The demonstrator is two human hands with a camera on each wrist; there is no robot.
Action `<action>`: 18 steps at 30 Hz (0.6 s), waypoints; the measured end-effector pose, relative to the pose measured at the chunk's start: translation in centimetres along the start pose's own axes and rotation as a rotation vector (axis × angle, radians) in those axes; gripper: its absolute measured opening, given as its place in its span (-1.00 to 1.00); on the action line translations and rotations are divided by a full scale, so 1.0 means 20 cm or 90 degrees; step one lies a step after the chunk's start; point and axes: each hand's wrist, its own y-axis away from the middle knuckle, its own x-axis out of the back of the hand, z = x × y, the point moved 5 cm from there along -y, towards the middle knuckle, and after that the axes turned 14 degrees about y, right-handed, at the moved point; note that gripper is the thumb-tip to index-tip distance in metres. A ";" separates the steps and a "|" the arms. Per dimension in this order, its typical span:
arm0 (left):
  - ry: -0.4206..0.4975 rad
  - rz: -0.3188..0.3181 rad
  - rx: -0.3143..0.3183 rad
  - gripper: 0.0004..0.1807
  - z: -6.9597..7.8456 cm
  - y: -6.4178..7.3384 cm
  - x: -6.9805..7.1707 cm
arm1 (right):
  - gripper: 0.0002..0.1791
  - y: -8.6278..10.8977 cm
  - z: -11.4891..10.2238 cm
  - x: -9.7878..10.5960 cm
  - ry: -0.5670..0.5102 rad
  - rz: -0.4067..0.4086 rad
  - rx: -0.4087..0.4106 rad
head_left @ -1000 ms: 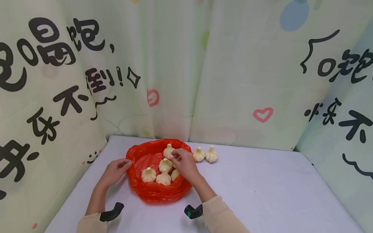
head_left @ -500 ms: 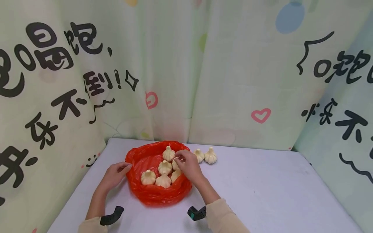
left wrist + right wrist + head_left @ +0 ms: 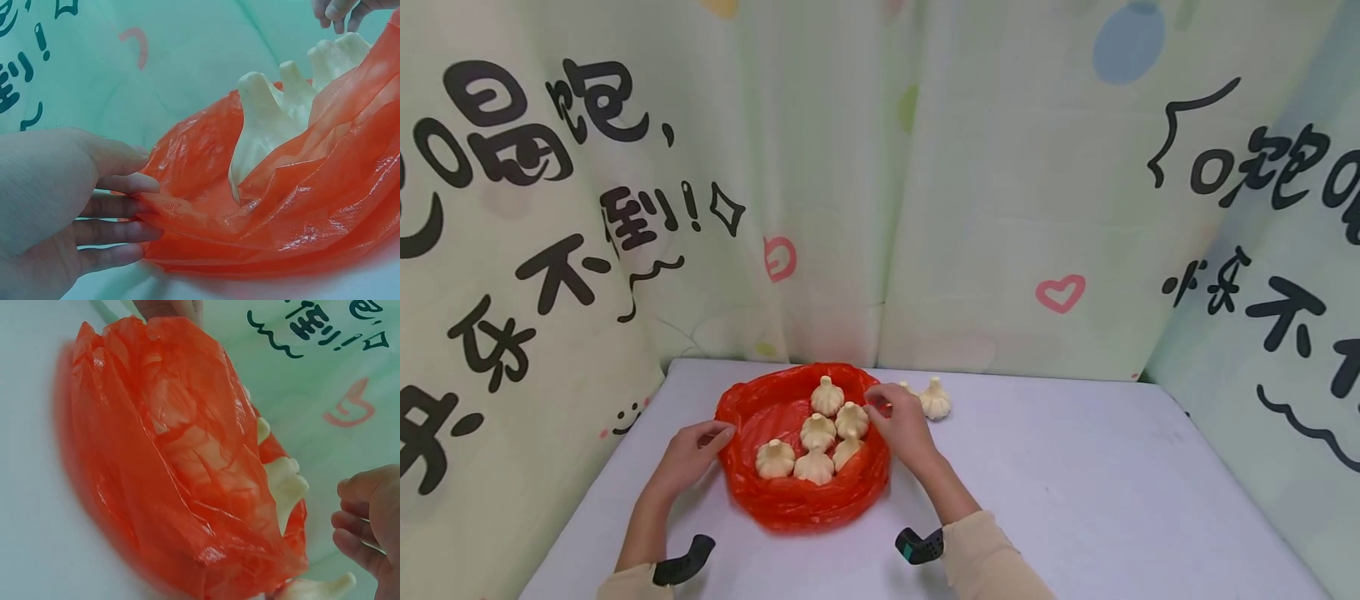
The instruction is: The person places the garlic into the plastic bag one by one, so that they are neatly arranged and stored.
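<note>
An open red plastic bag (image 3: 805,510), its rim rolled down, holds several garlic bulbs (image 3: 817,432). My left hand (image 3: 691,454) touches the bag's left rim; in the left wrist view its fingers (image 3: 119,231) are nearly straight against the plastic. My right hand (image 3: 904,423) hovers at the right rim with bent, relaxed fingers and nothing between them. In the right wrist view a gap shows between its fingertips and the bag. Behind the bag's right side, one garlic bulb (image 3: 936,399) stands on the table, and another is mostly hidden by my right hand.
The white table (image 3: 1075,492) extends to the right of the bag. A pale printed curtain (image 3: 970,208) stands at the table's back edge and along both sides. Each wrist wears a black band (image 3: 683,562).
My right hand has drawn away from a garlic bulb inside the bag and moved right, uncovering that bulb and covering one on the table. My left hand stays on the rim. The view shifts slightly.
</note>
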 end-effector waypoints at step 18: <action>0.007 0.003 0.008 -0.55 0.00 0.01 0.01 | -0.84 0.00 0.16 0.10 0.017 0.018 -0.060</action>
